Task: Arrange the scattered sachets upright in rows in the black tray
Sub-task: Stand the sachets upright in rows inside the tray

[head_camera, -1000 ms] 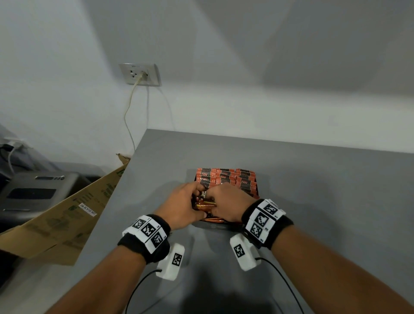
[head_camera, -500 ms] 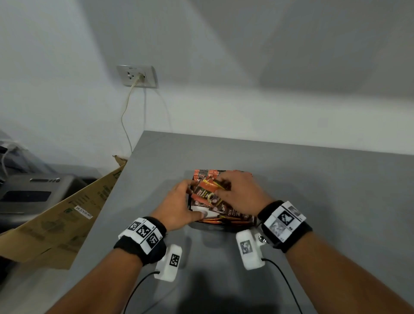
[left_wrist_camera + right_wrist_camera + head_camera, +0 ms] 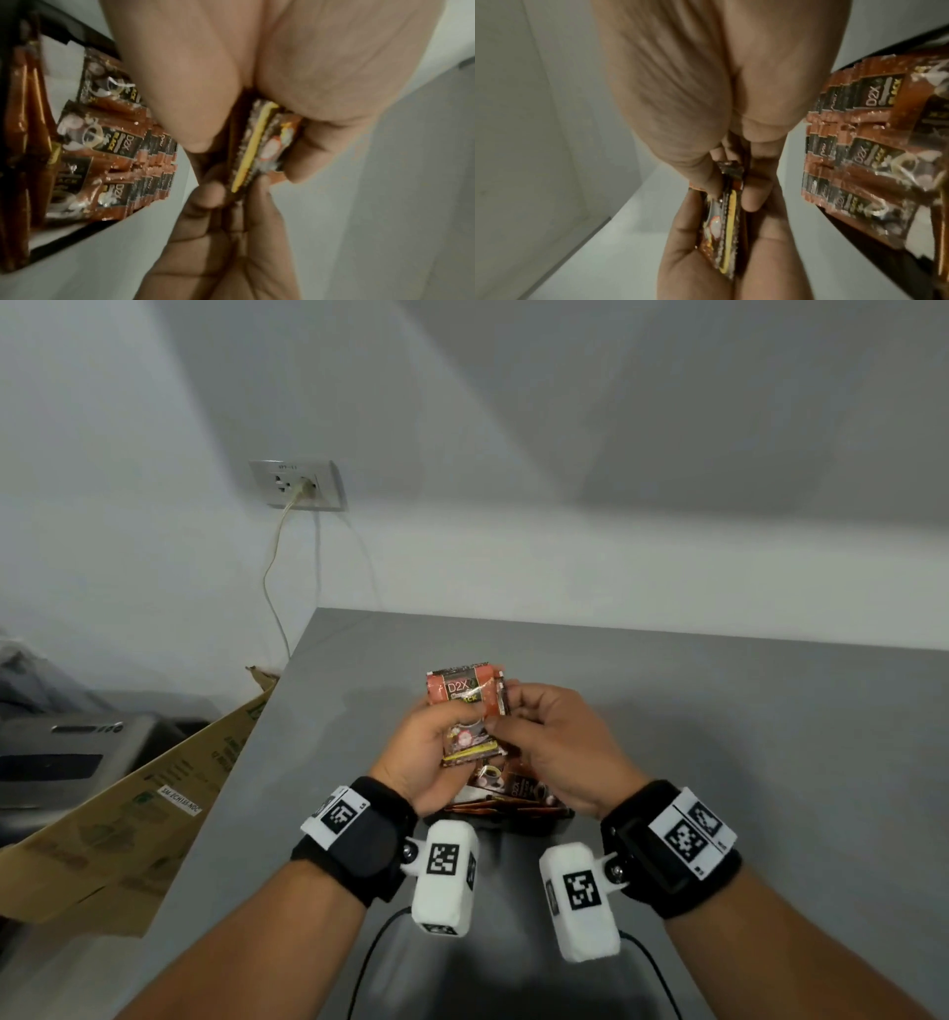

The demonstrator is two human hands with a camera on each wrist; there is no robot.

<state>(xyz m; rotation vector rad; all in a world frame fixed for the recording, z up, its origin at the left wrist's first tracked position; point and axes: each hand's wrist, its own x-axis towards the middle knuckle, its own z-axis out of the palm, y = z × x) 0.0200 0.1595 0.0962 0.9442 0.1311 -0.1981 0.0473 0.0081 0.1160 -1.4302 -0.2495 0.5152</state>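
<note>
A small stack of orange-and-black D2X sachets point(image 3: 457, 688) is held upright above the tray, label towards me. My left hand point(image 3: 452, 726) grips its lower left, thumb on the front. My right hand point(image 3: 506, 711) pinches its right edge. The wrist views show the held sachets point(image 3: 262, 146) point(image 3: 721, 223) edge-on between both hands. The black tray point(image 3: 513, 820) lies under my hands, mostly hidden. In the left wrist view the tray point(image 3: 77, 233) holds upright rows of sachets point(image 3: 154, 154) at its far end and loose ones lying flat nearer me.
The grey table point(image 3: 719, 737) stretches right and far of the tray; its left edge is close by. A cardboard box point(image 3: 128, 814) leans against that edge, with a grey machine point(image 3: 61, 752) behind it. A wall socket point(image 3: 300, 485) has a cable hanging down.
Both hands were down in the tray among the sachets. They have since picked up a small stack and raised it upright above the tray. The head view has tilted slightly.
</note>
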